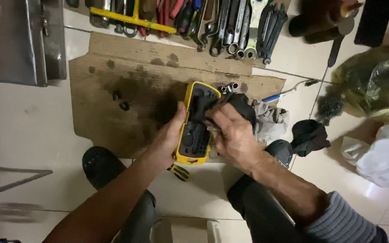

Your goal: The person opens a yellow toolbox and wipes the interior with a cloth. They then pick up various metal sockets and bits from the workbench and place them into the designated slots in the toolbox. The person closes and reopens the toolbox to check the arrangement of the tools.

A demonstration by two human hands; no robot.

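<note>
Yellow plastic frames the case (196, 123) that sits in the middle of the view, its dark inside turned up toward the camera. The left hand (169, 139) is closed around its left edge, thumb on the rim. The right hand (230, 132) is closed on a dark cloth (241, 104) and presses it into the upper part of the case. The step in hand looks like wiping the inside clean — the cloth sits on the top half, so the lower half with its small ribs seems not yet reached. The next move, I judge, calls for a firm hold by the left hand while the cloth goes down into the narrow corners, with care not to catch on the ribs.

Under the case lies a stained sheet of cardboard (127, 85) on the tiled floor (19, 126). At twelve o'clock a row of wrenches and pliers (221, 22) is laid out. At two o'clock a small toothbrush with a blue handle (279, 95) lies near two metal sockets (229, 87). At three o'clock there is a grey rag (270, 119) and another dark cloth (309, 135). Packages: a yellow-green transparent plastic bag (374, 83) at two to three o'clock, a white bag (383, 153) below it — no label can be read. A grey metal box (21, 40) stands at ten o'clock.
</note>
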